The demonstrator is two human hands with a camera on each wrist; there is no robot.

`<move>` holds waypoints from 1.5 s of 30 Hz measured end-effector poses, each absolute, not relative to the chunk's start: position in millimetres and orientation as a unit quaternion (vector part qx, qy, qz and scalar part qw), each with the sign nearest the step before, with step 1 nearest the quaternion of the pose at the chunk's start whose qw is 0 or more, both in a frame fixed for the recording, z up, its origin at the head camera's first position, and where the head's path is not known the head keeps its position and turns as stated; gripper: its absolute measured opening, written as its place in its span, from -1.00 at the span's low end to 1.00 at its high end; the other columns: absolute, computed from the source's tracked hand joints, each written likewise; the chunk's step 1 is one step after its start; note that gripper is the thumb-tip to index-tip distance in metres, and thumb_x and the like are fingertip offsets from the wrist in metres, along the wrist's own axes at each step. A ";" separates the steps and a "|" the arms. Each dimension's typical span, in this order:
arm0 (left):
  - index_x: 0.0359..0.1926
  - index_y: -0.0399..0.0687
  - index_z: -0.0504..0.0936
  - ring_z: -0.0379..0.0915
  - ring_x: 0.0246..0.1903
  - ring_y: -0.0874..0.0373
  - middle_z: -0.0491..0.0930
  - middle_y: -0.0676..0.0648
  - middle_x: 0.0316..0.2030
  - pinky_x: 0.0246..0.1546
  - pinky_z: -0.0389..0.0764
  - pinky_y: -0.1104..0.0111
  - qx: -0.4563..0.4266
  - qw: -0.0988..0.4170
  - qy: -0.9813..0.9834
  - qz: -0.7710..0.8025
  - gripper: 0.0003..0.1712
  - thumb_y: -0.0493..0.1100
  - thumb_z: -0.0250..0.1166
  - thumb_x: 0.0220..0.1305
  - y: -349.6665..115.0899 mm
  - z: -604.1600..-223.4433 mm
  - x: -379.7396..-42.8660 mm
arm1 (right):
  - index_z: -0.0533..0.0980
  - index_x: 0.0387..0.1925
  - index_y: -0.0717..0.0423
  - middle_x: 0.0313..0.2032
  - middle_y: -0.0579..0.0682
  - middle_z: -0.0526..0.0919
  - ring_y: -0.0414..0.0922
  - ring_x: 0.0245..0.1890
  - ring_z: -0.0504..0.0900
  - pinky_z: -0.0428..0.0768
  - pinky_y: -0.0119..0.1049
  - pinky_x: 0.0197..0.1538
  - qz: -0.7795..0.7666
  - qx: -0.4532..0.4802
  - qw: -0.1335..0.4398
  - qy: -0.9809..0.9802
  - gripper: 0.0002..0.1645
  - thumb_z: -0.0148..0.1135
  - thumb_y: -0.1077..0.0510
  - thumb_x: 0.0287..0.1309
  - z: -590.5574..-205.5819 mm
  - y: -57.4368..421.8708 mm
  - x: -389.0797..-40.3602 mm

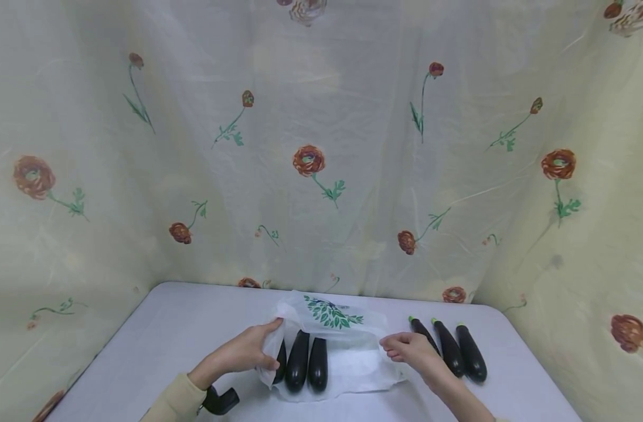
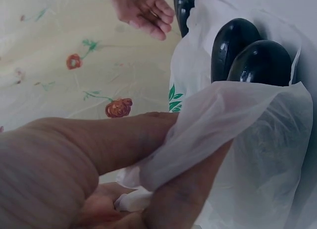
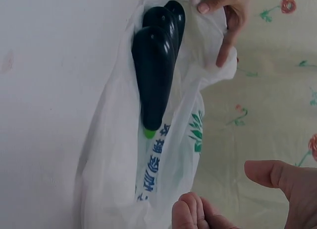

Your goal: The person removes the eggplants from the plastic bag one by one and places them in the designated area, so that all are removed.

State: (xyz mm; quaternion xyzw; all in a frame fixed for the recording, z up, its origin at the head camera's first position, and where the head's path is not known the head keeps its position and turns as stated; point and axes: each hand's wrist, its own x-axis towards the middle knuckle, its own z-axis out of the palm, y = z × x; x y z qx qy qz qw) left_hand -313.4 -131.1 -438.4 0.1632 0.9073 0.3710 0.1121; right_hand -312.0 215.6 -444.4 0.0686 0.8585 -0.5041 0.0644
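A white plastic bag [image 1: 360, 369] with a green leaf print lies on the table with its mouth spread toward me. Three dark eggplants [image 1: 298, 362] lie side by side in its left half; one shows a green tip in the right wrist view. My left hand [image 1: 244, 351] grips the bag's left edge, its thumb and fingers pinching the film [image 2: 198, 144] in the left wrist view. At the bag's right edge is my right hand [image 1: 413, 350], its thumb held apart from loosely bent fingers [image 3: 188, 211], with nothing between them.
To the right of the bag, three more eggplants [image 1: 471, 353] lie on the white table [image 1: 194, 316], partly behind my right hand. A black curved object [image 1: 221, 401] sits by my left wrist. A flower-printed curtain [image 1: 353, 234] hangs around the table's back and sides.
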 end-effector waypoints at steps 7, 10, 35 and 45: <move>0.43 -0.32 0.14 0.42 -0.13 0.00 0.40 -0.31 0.25 -0.07 0.53 0.02 0.164 0.112 0.906 0.374 0.08 -0.29 0.52 -0.09 -131.1 -437.8 -313.6 | 0.61 -0.11 0.30 -0.23 0.09 0.71 -0.12 -0.28 0.65 0.62 -0.16 -0.08 -0.496 0.054 0.072 0.864 -0.54 0.29 -0.01 0.13 -448.5 196.8 -312.2; 0.43 -0.31 0.14 0.42 -0.15 0.01 0.43 -0.30 0.21 -0.10 0.54 0.04 0.162 0.113 0.906 0.374 0.08 -0.29 0.52 -0.09 -130.9 -437.5 -313.8 | 0.63 -0.17 0.29 -0.26 0.10 0.70 -0.16 -0.32 0.63 0.63 -0.23 -0.14 -0.502 0.033 0.068 0.862 -0.63 0.25 0.06 0.14 -452.4 189.2 -311.2; 0.43 -0.32 0.15 0.39 -0.12 0.00 0.35 -0.32 0.29 -0.08 0.50 0.04 0.181 0.110 0.908 0.362 0.06 -0.27 0.51 -0.06 -134.0 -436.6 -312.4 | 0.64 -0.26 0.25 -0.35 -0.03 0.66 -0.17 -0.35 0.58 0.59 -0.26 -0.21 -0.472 -0.007 0.103 0.875 -0.60 0.35 -0.02 0.05 -474.0 138.0 -311.6; 0.43 -0.30 0.15 0.40 -0.12 0.00 0.36 -0.30 0.29 -0.05 0.51 0.01 0.171 0.114 0.907 0.367 0.06 -0.27 0.51 -0.06 -131.7 -436.3 -312.0 | 0.62 -0.29 0.28 -0.40 -0.05 0.67 -0.19 -0.43 0.59 0.60 -0.33 -0.31 -0.486 -0.021 0.087 0.869 -0.51 0.40 -0.10 0.02 -489.5 126.0 -314.4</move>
